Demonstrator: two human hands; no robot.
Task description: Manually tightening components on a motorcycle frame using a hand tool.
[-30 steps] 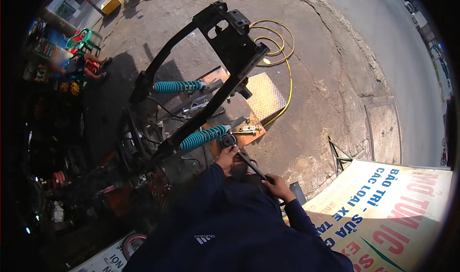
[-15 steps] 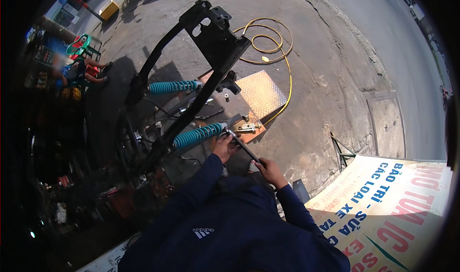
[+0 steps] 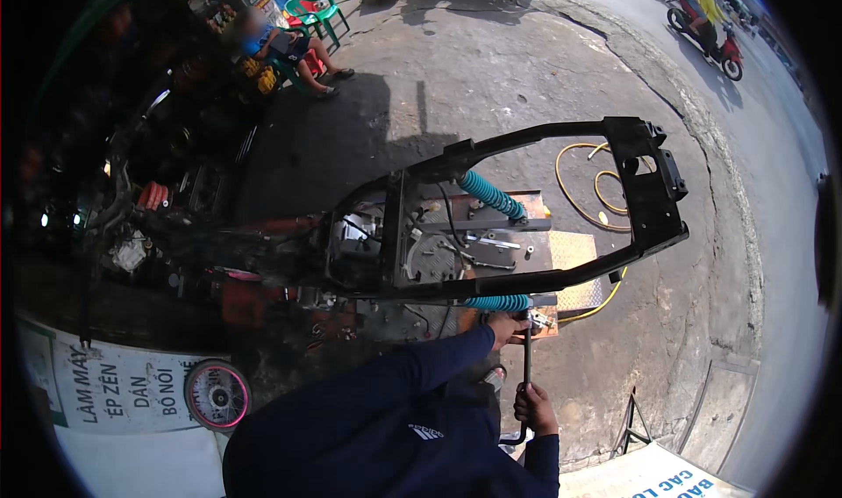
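Observation:
My right hand (image 3: 537, 408) is closed round the handle of a long dark socket wrench (image 3: 528, 362), whose lower end bends to the left. The wrench's head sits by the lower end of the near teal shock absorber (image 3: 496, 303). At that end my left hand (image 3: 506, 331) is closed about the wrench's head, its fingertips partly hidden. Above the hands runs a black motorcycle frame (image 3: 517, 284). A second teal shock absorber (image 3: 491, 194) hangs from the frame's far side.
Tools and small metal parts lie on an orange-edged metal platform (image 3: 542, 250), with a tread-plate ramp (image 3: 574, 261) beside it. A yellow hose (image 3: 561, 175) coils on the pavement. A pink-rimmed wheel (image 3: 218, 396) stands at lower left. Someone sits on a green chair (image 3: 296, 75); a motorbike (image 3: 709, 46) passes.
My view has swung, so the frame and shop appear turned and shifted. The wrench handle now points more straight toward me. Both hands stay at the wrench.

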